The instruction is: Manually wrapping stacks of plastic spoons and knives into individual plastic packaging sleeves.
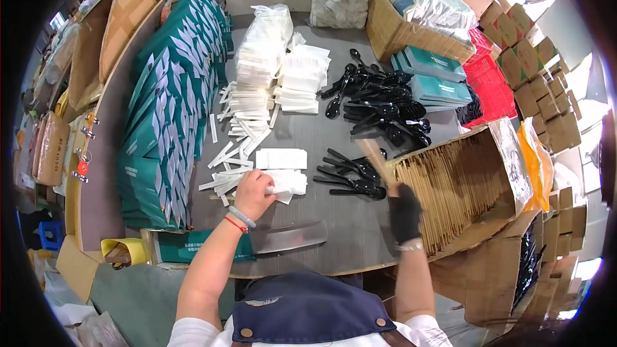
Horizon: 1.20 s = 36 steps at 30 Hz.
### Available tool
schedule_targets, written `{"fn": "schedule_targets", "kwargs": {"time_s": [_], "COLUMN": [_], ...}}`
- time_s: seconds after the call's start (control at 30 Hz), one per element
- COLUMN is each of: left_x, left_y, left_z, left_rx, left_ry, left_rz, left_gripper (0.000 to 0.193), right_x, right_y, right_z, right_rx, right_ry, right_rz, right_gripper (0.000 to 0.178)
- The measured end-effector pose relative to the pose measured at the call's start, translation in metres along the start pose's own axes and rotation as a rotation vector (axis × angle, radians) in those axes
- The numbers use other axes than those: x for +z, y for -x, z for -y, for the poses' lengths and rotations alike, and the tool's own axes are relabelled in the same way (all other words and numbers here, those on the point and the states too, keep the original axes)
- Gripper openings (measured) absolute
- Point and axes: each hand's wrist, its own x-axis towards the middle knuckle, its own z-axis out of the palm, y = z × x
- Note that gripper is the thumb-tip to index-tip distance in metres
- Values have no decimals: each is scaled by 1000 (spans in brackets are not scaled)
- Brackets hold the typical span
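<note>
My bare left hand (256, 194), with a bracelet and red string at the wrist, is closed at the edge of a small pile of folded white napkins (289, 182); its fingers pinch the near one. Thin white paper-wrapped strips (225, 177) lie beside it. In a black glove, my right hand (405, 215) is closed around the lower end of a flat brown kraft-paper piece (375, 159), seen nearly edge-on and blurred by motion. It is beside an open carton (508, 154) packed with similar brown pieces. Black plastic spoons (353, 173) lie between my hands.
Green printed pouches (160, 122) stand in a long row at the left. Further back are stacked white napkins (302, 77), a heap of black spoons (385, 103), green boxes (440, 90) and a cardboard box (411, 32). A clear plastic strip (289, 238) lies near the front edge.
</note>
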Motion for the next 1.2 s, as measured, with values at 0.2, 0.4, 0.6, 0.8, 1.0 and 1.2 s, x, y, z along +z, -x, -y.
{"fn": "schedule_targets", "kwargs": {"time_s": [0.2, 0.4, 0.6, 0.8, 1.0, 1.2], "left_x": [-1, -25, -7, -20, -22, -48], "left_y": [3, 12, 65, 111, 139, 145], "left_z": [-5, -30, -27, -58, -51, -35], "left_rx": [-8, -110, 137, 159, 136, 18], "left_ry": [136, 443, 204, 22, -268, -196], "left_rz": [-32, 61, 249, -31, 104, 95], "left_gripper": [25, 17, 19, 31, 52, 61], "right_x": [66, 62, 47, 63, 89, 64], "right_y": [-36, -41, -29, 10, 44, 55], "right_z": [26, 17, 64, 94, 95, 72], "right_rx": [-96, -103, -271, -400, -370, -575], "right_ry": [240, 299, 247, 160, 128, 134], "right_rz": [237, 291, 276, 783, 737, 717], "right_gripper": [23, 18, 9, 17, 24, 41]}}
